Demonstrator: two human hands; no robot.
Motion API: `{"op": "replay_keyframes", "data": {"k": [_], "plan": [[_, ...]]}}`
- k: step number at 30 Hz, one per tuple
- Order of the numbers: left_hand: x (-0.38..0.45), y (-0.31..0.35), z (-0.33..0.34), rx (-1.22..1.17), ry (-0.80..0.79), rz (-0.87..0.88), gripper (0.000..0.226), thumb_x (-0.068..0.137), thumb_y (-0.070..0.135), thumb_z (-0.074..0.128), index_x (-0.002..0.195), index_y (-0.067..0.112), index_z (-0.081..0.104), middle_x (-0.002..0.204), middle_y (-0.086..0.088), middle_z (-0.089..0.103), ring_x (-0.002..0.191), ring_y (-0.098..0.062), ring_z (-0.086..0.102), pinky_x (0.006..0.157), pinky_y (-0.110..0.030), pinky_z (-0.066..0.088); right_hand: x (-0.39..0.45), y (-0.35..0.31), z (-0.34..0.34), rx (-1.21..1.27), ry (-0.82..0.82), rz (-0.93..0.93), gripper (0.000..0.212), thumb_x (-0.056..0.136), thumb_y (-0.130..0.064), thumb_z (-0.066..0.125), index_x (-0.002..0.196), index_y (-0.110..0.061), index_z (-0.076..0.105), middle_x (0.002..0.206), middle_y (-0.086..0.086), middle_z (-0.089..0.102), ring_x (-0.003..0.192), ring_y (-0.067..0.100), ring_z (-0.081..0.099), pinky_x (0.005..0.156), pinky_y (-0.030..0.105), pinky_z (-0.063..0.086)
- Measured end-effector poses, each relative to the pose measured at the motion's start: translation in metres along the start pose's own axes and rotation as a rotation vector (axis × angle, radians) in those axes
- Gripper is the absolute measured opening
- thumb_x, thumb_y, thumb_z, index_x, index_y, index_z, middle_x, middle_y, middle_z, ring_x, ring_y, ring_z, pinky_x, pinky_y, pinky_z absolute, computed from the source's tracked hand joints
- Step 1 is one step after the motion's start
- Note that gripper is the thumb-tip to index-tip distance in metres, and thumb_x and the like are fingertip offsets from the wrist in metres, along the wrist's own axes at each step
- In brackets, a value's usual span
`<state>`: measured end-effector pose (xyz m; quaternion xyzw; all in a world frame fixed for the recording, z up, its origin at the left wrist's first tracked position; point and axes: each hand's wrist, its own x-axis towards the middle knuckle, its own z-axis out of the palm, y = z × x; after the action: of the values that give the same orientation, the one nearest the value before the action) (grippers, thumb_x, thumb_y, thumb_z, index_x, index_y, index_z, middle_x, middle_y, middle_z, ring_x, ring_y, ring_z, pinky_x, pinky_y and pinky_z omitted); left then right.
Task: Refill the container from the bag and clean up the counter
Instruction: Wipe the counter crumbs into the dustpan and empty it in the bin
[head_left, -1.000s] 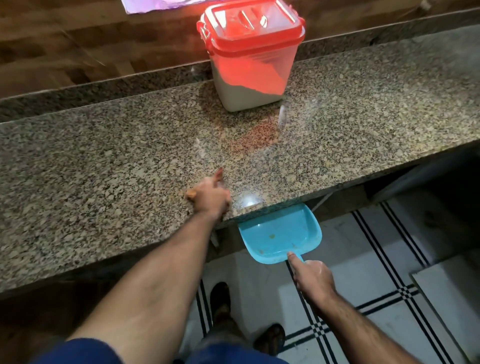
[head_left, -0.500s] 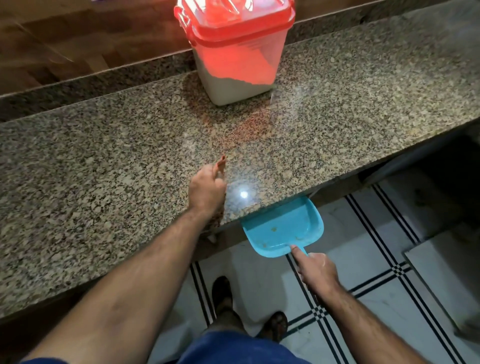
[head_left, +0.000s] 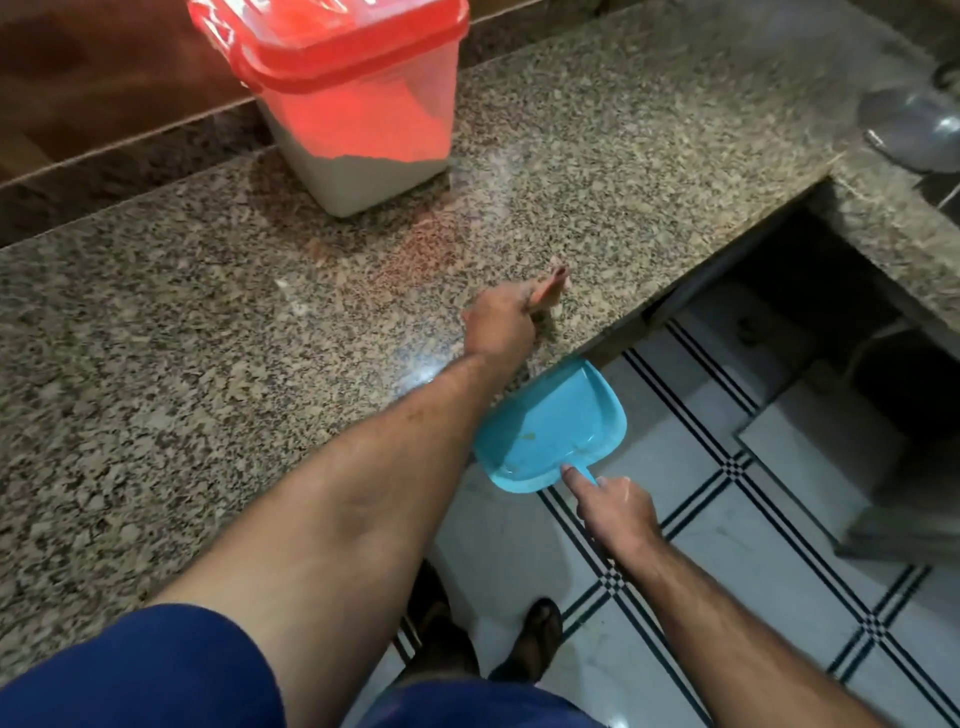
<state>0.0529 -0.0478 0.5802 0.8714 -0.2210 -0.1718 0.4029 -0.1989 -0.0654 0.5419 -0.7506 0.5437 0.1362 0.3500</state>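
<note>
The granite desk (head_left: 156, 364) carries the red-lidded container (head_left: 358, 109), closed, well beyond the left hand's fingers (head_left: 550, 283). The left hand (head_left: 501, 325) rests edge-down on the desk; its finger curl cannot be told. The right hand (head_left: 618, 512) grips the blue dustpan (head_left: 550, 431), mouth just under the desk edge, long axis toward that edge. Risk: a gap there drops debris onto the floor.

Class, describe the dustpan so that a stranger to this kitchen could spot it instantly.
Find the speckled granite counter. Just below its front edge, over the tiled floor, the right hand holds the dustpan. It is the only bright blue thing here.
</note>
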Motion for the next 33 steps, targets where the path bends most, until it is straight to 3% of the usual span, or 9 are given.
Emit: {"op": "replay_keyframes", "data": {"k": [3,5,10,14,18,23,29,31,33], "plan": [[-0.008,-0.015,0.022,0.294,-0.089,0.266,0.008,0.089,0.023,0.078,0.086,0.03,0.078,0.089,0.012,0.072,0.088,-0.013,0.067,0.091,-0.045,0.055,-0.002,-0.001,-0.002,0.013,0.014,0.029,0.076,0.097,-0.071,0.054,0.065,-0.004,0.071,0.053,0.003,0.067,0.055,0.021,0.067,0.05,0.028,0.044],[-0.032,-0.009,0.012,0.191,-0.175,0.376,0.012,0.093,0.016,0.075,0.087,0.026,0.079,0.09,0.009,0.073,0.09,-0.011,0.069,0.085,-0.035,0.058,-0.003,-0.003,-0.002,-0.012,0.02,0.026,0.072,0.099,-0.069,0.053,0.063,-0.009,0.067,0.054,-0.002,0.064,0.054,0.017,0.062,0.048,0.027,0.036],[-0.057,-0.041,-0.041,0.238,-0.12,0.059,0.016,0.107,0.018,0.059,0.097,0.027,0.066,0.086,0.017,0.058,0.082,-0.004,0.059,0.064,-0.009,0.041,-0.005,-0.007,0.004,0.02,0.027,0.021,0.071,0.099,-0.069,0.053,0.065,-0.007,0.06,0.062,0.005,0.066,0.061,0.022,0.063,0.053,0.032,0.042],[-0.071,-0.076,-0.076,0.343,0.121,-0.059,0.015,0.107,0.018,0.057,0.099,0.029,0.065,0.094,0.012,0.058,0.08,-0.008,0.058,0.064,-0.02,0.047,-0.003,-0.004,0.011,0.065,0.028,0.04,0.078,0.093,-0.074,0.052,0.076,0.0,0.07,0.07,0.011,0.074,0.069,0.028,0.071,0.067,0.037,0.056],[-0.11,-0.067,-0.029,0.485,0.014,-0.174,0.046,0.1,0.002,0.056,0.127,0.035,0.075,0.133,-0.002,0.064,0.104,-0.02,0.067,0.09,-0.039,0.06,-0.005,-0.004,0.015,0.07,0.025,0.026,0.077,0.092,-0.074,0.051,0.073,-0.002,0.071,0.067,0.008,0.073,0.066,0.027,0.071,0.066,0.038,0.058],[-0.065,-0.013,-0.033,-0.258,-0.201,-0.186,0.016,0.108,0.018,0.064,0.107,0.019,0.08,0.102,0.004,0.082,0.089,-0.014,0.077,0.058,-0.019,0.057,-0.004,-0.003,0.01,-0.001,0.022,0.003,0.073,0.096,-0.073,0.049,0.069,-0.009,0.069,0.069,0.005,0.072,0.067,0.024,0.069,0.062,0.035,0.053],[-0.034,-0.016,-0.043,0.102,-0.001,-0.198,0.015,0.102,0.02,0.068,0.096,0.033,0.071,0.09,0.011,0.069,0.077,-0.003,0.068,0.069,-0.023,0.059,-0.002,0.0,-0.001,-0.014,0.039,0.029,0.07,0.096,-0.073,0.053,0.071,-0.01,0.071,0.073,0.004,0.072,0.068,0.023,0.068,0.056,0.031,0.047],[-0.059,-0.017,-0.012,0.125,-0.047,-0.18,0.023,0.1,0.01,0.066,0.097,0.032,0.072,0.096,0.009,0.073,0.084,-0.009,0.07,0.095,-0.035,0.061,-0.002,-0.002,-0.003,0.008,0.036,0.044,0.07,0.096,-0.072,0.054,0.071,-0.009,0.069,0.072,0.005,0.071,0.066,0.024,0.068,0.055,0.031,0.047],[-0.069,-0.019,0.009,-0.001,-0.018,-0.193,0.018,0.101,0.007,0.062,0.104,0.023,0.068,0.107,0.005,0.072,0.092,-0.014,0.067,0.096,-0.036,0.059,-0.003,-0.002,-0.002,0.024,0.029,0.046,0.069,0.097,-0.071,0.054,0.068,-0.01,0.066,0.069,0.005,0.07,0.063,0.023,0.066,0.054,0.031,0.045]]}}
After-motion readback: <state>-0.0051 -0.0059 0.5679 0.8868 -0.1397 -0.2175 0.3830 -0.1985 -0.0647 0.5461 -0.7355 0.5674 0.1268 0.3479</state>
